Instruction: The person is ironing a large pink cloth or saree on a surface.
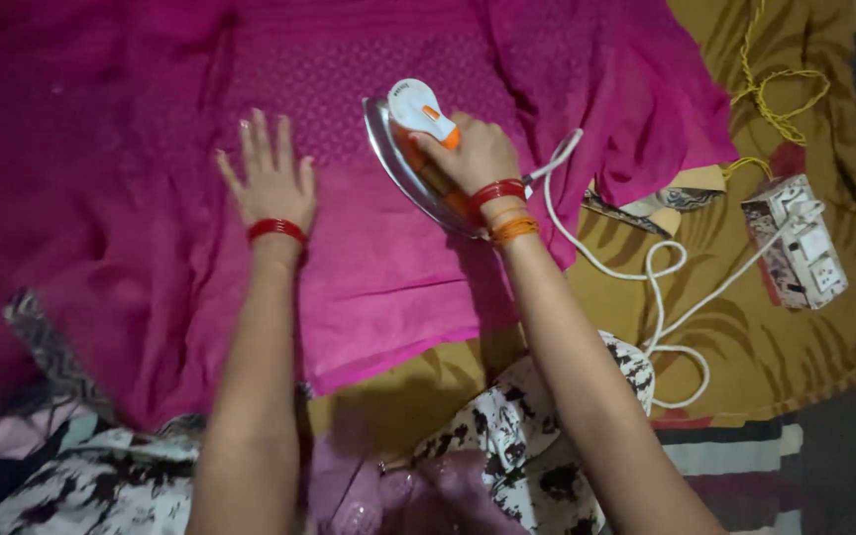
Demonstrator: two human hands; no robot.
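The right hand is clamped on the handle of the iron, which sits tilted on the pink cloth. The left hand lies flat, fingers spread, well left of the iron. Held in one spot, the soleplate could scorch the thin fabric — and the white cord, looping right of the iron to the socket box, could snag. The cloth looks creased left of the iron.

- Dim, soft picture; light falls from above, brightest around my white-and-orange iron.
- My arms shadow the magenta cloth's near edge.
- Corners fall dark.
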